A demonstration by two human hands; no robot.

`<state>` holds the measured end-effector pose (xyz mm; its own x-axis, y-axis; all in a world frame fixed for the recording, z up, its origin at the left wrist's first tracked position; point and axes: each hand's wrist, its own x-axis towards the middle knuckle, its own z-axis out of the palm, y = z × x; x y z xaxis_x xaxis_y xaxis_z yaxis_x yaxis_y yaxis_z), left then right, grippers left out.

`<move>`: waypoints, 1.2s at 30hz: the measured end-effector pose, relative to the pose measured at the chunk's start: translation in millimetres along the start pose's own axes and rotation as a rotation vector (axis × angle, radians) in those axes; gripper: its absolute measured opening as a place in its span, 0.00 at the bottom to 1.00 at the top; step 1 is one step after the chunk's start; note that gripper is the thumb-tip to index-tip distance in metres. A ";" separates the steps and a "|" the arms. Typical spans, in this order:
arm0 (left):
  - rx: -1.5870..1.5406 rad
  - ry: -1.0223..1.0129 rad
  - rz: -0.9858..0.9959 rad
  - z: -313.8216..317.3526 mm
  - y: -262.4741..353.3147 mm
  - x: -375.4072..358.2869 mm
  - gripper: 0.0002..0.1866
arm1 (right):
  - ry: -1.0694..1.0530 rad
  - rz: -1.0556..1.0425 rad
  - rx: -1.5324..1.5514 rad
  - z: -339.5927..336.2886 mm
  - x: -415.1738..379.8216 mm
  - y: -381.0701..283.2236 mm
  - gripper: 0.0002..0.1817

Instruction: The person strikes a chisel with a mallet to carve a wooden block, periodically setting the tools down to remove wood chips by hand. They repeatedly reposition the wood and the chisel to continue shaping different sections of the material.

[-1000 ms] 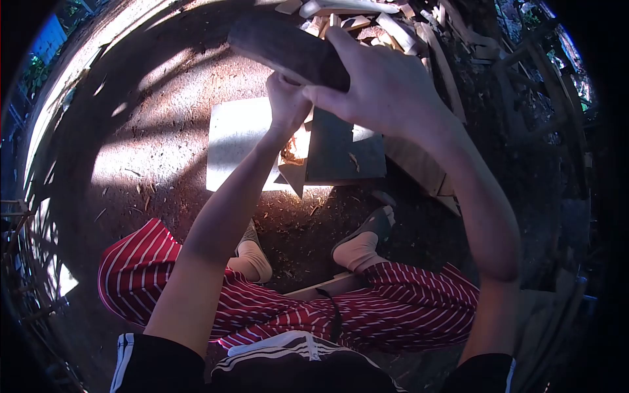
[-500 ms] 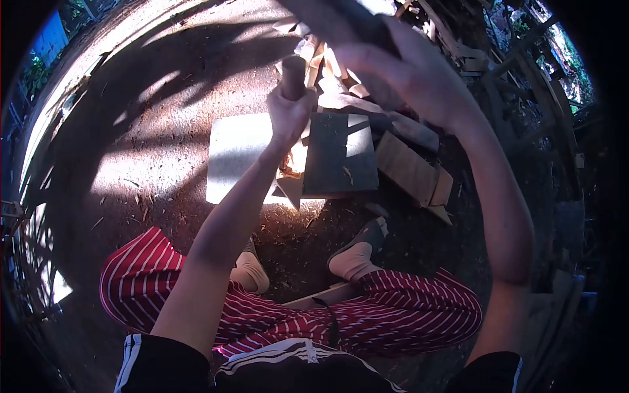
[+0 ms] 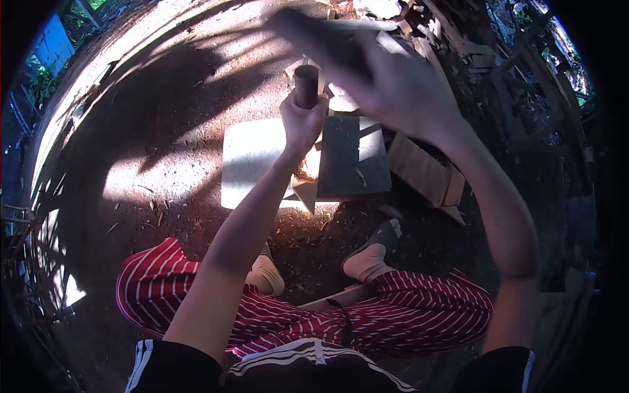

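Observation:
My left hand is closed round a thick, dark, round tool handle, held upright with its flat end up. The tool's lower end is hidden under the hand. My right hand grips a dark, club-like mallet, raised beyond and above the handle and apart from it; motion blurs both hand and mallet. Below my left hand, a narrow piece of wood with curled shavings on it lies between a pale board and a dark board.
Wooden offcuts lie right of the dark board, and more scrap wood is heaped at the upper right. My feet rest on the dirt ground near the boards. Chips are scattered over the soil.
My right hand and the mallet have come lower, and more of the mallet shows. My left hand keeps its grip on the handle. The whole view has shifted slightly.

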<state>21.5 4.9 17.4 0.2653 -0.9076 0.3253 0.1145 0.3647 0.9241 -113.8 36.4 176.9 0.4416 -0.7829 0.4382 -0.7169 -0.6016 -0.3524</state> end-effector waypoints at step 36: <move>-0.032 -0.219 -0.105 -0.9 8.0 -17.9 0.09 | -0.225 0.344 0.244 2.7 -29.3 23.9 0.42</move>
<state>18.5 24.2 18.8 0.0364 -0.9631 0.2667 0.1619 0.2690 0.9494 -142.4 44.5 153.5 0.3259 -0.9419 0.0810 -0.7065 -0.2997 -0.6411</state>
